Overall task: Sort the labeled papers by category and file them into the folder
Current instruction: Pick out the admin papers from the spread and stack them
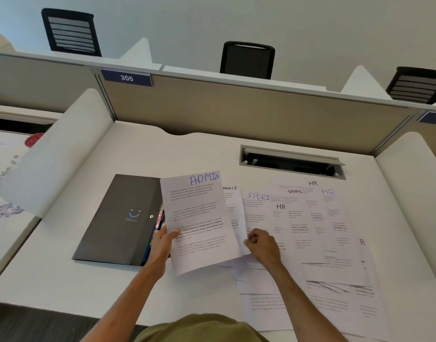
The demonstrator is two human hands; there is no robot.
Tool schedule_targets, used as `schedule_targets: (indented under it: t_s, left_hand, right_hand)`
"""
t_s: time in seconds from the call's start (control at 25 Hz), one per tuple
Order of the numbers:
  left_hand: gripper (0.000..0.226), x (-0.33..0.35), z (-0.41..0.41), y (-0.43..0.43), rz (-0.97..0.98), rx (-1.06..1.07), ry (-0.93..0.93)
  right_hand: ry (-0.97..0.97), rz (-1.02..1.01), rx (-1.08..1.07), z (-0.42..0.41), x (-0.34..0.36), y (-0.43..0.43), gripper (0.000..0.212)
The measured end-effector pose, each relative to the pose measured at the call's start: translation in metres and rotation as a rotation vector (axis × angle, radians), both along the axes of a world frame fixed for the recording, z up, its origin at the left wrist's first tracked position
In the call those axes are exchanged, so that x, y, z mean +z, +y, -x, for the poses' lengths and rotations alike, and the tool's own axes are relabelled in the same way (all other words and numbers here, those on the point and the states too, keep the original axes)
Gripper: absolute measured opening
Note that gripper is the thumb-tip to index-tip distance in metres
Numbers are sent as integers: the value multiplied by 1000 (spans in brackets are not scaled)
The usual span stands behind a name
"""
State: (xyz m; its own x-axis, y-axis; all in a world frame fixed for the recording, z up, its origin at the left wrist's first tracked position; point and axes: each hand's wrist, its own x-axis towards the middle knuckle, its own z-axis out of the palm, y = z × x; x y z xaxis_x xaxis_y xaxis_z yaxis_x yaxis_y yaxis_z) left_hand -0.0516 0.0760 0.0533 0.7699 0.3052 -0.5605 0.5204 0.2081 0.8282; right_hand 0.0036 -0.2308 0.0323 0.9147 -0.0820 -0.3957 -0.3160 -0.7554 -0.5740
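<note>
Two bare hands work over a white counter [64, 280] in the head view. The left hand [162, 243] has its grip closed on the ADMIN sheet [199, 223] — thumb on the printed face, fingers behind the left edge — and holds it raised and tilted, one lower corner pointing to the near edge. Just left of that sheet lies the dark grey folder [120, 220], flat on the counter, with a snap button and a small smiling face on its flap. Pink and blue edges [159, 218] show along its right side, partly behind the hand.

The right hand [262, 245] sits just right of the ADMIN sheet, its grip narrow: curled fingers and thumb pinch the lower left edge of the SPORTS sheet [256, 211]. That sheet belongs to a spread of papers [315, 230] overlapping across the right half of the counter, from mid-depth to the near edge. Headings HR, SPORTS and a partly covered one ending NANCE can be read.

Farther back, a cable hatch [291, 161] stands open in the counter before a beige partition [236, 107] bearing a plate marked 305 [126, 77]. Three black chairs [247, 60] stand beyond.
</note>
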Motion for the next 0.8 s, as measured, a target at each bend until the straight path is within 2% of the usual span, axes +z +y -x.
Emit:
schedule_targets:
  t_s: [0.12, 0.24, 0.36, 0.4, 0.48, 0.56, 0.68, 0.8]
  left_hand:
    - [37, -4, 1, 0, -5, -7, -4]
    - [35, -8, 4, -1, -7, -24, 4]
    - [36, -12, 7, -1, -9, -40, 29]
    - [36, -13, 8, 0, -11, -39, 39]
    - [35, -15, 9, 1, -12, -35, 49]
    - [35, -17, 9, 2, -10, -32, 50]
    - [32, -15, 11, 2, -12, -30, 56]
    - [31, -13, 12, 2, -2, -18, 68]
  right_hand:
    - [29, 33, 68, 5, 0, 2, 16]
    - [-25, 134, -1, 10, 3, -6, 38]
    - [-200, 234, -201, 9, 2, -23, 26]
    - [-222, 290, -223, 8, 1, -28, 32]
    - [-146, 436, -178, 6, -4, -36, 57]
    - [-69, 510, -126, 3, -8, -39, 66]
    - [-19, 420, -160, -5, -10, -37, 61]
    - [-48, 326, -231, -9, -6, -32, 35]
